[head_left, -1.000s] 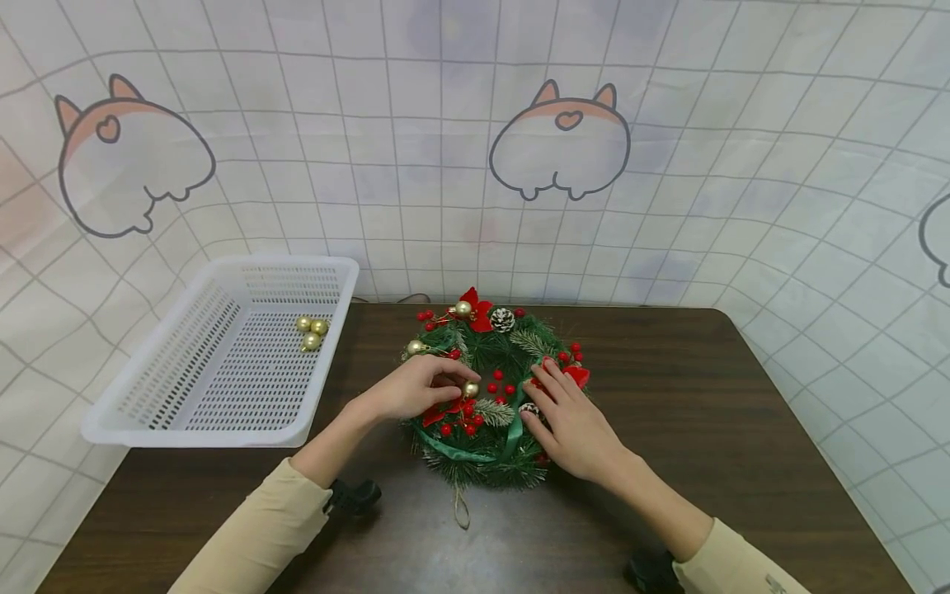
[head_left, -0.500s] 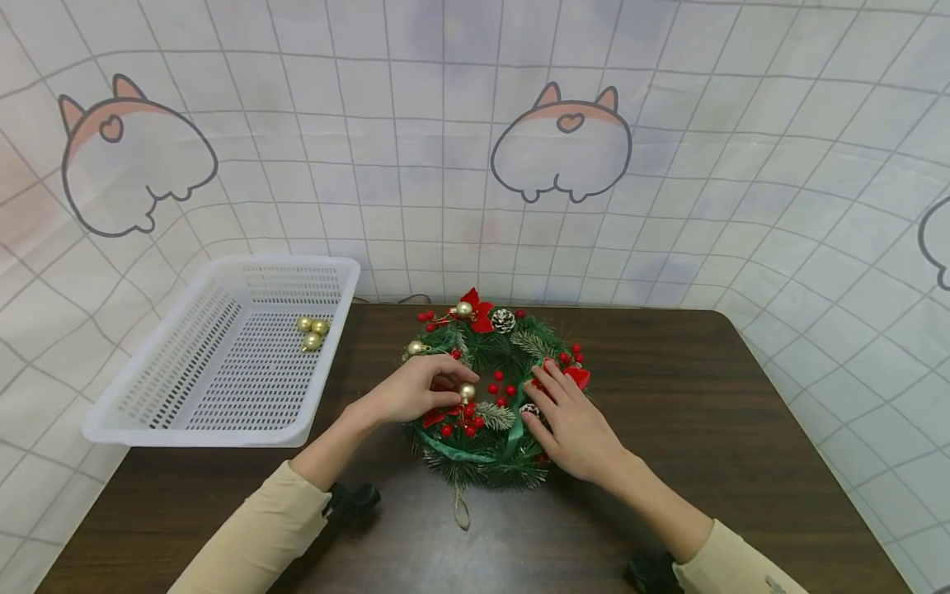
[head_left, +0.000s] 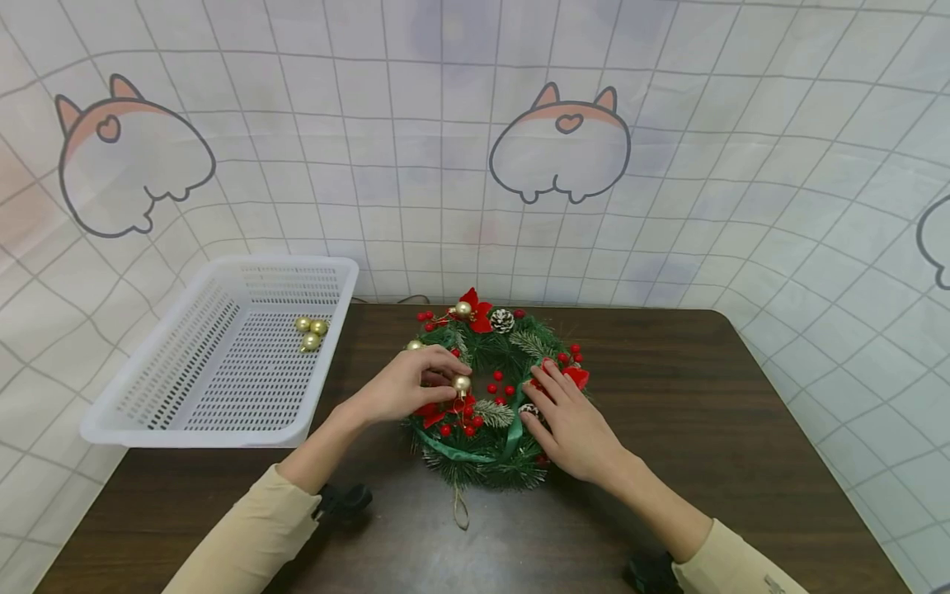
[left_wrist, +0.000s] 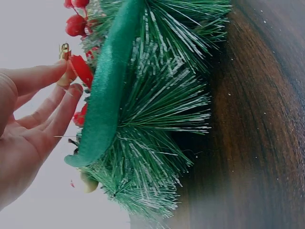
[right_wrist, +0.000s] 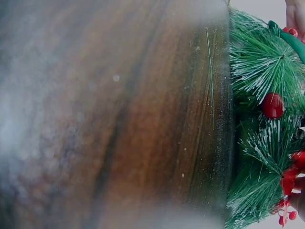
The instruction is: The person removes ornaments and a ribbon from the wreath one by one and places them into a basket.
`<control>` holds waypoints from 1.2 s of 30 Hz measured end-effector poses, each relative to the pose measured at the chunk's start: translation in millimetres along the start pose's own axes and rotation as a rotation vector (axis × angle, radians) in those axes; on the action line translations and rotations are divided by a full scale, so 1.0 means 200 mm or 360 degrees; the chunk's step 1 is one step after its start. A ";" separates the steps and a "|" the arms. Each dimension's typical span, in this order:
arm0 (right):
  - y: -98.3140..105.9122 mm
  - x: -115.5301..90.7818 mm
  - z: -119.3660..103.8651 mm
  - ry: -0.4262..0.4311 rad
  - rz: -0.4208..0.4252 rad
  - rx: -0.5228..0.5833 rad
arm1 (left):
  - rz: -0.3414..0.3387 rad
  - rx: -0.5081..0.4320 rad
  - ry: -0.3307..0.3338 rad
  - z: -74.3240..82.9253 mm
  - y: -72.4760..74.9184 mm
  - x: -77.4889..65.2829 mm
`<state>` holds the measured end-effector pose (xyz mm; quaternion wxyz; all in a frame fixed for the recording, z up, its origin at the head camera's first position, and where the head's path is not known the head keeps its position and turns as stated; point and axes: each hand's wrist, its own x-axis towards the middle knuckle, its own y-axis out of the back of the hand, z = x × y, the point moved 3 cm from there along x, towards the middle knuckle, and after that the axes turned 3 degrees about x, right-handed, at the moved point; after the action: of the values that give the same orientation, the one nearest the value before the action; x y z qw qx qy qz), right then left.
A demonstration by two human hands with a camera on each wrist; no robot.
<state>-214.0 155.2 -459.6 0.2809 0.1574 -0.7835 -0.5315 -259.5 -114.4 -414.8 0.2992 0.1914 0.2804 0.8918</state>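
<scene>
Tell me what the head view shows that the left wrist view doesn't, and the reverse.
Only head: the white basket, three gold balls in it, the right grip on the wreath and the twine loop.
Only left wrist: the left palm and the wreath's needles close up, side-on.
Both: the wreath, the left grip pinching another gold ball, red berries, green ribbon, dark tabletop.

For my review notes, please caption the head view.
Right hand on a wreath, left hand pinching a gold ball; three more balls in a white basket.
</scene>
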 end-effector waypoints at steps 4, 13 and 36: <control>0.00 0.00 0.00 0.0001 0.0000 -0.0002 | 0.0018 -0.0036 -0.0011 0.03 0.01 -0.01; 0.00 0.00 0.00 -0.0002 -0.0011 -0.0006 | 0.0039 -0.0123 -0.0018 0.06 0.01 -0.02; 0.00 0.00 0.00 0.0002 0.0011 0.0011 | -0.0040 -0.0098 -0.0073 0.13 -0.06 0.01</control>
<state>-213.5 154.6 -458.8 0.2827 0.1559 -0.7856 -0.5278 -242.5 -94.4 -402.3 0.3227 0.1990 0.2482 0.8915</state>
